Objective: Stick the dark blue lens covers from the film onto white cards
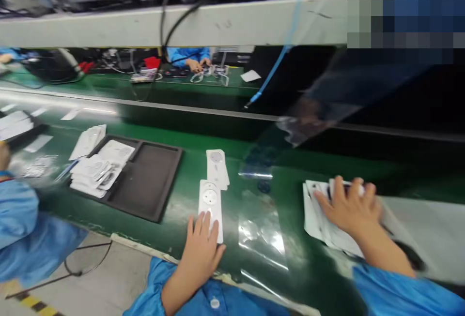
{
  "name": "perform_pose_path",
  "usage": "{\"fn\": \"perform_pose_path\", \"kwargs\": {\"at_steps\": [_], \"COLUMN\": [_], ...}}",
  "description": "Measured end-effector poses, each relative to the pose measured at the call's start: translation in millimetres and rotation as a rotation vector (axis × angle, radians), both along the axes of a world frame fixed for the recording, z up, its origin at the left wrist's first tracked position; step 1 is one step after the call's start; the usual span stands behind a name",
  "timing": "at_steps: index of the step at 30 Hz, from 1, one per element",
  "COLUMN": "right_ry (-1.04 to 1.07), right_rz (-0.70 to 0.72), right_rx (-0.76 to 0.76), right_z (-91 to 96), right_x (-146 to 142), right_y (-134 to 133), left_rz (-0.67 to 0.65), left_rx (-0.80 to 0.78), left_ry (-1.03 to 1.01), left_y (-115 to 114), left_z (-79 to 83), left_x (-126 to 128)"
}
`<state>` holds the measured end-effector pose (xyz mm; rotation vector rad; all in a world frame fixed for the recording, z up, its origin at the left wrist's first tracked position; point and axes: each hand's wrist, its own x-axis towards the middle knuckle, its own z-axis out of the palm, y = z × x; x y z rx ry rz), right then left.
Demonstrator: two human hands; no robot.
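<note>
While the left hand (201, 249) rests at the lower centre of the frame, its fingers slightly apart and its thumb held out to the side, the fingertips lie on the lower end of a white socket panel (209, 197) with a round, holed face. This panel stands lengthwise on the green workbench (232, 263), its top end meeting or overlapping a second white panel (217, 167) just above it; which of the two, I cannot tell.

At the right of the frame, the right hand (350, 207) spreads its fingers over a pile of white panels (316, 217); whether it grips any of them cannot be told.

Between the hands, clear plastic film (259, 238) lies on the bench, shining with glare. Left of centre sits a black tray (147, 180), with more white panels (96, 173) heaped in its left part. A co-worker's blue sleeve (16, 212) enters at the left edge. From the top of the frame, a blue cable (278, 62) hangs in front of a pale shelf beam (109, 30).
</note>
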<state>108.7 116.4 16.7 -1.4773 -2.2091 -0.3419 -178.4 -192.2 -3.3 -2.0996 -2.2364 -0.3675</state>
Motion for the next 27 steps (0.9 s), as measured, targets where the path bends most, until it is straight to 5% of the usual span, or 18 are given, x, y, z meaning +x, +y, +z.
{"fn": "perform_pose_path", "kwargs": {"at_steps": [2,6,11,18,22,27], "right_ry": [-0.026,0.101,0.106,0.127,0.123,-0.02], "right_rz": [0.043,0.442,0.502,0.473,0.472,0.352], "right_rx": [-0.026,-0.255,-0.332,-0.294,-0.274,-0.654], "right_z": [-2.0,-1.9,-21.2,-40.6,-24.3,24.1], "right_x": [5.1,-37.3,-87.3,-97.9,-98.0,-95.4], "right_y": [-7.0,-15.6,-22.8,-21.2,-31.0,-50.9], "left_rz": [-0.038,-0.05,-0.019,0.035,0.035,0.023], "left_rx": [0.026,0.064,0.109,0.097,0.123,0.123], "left_ry": [0.004,0.009,-0.047,-0.078,-0.106,-0.104], "left_y": [2.3,14.6,27.4,30.0,30.9,32.7], "left_z": [0.2,2.9,-1.2,-3.9,-5.5,-7.9], "left_x": [-3.1,-5.2,-6.9,-11.5,-13.0,-12.3]}}
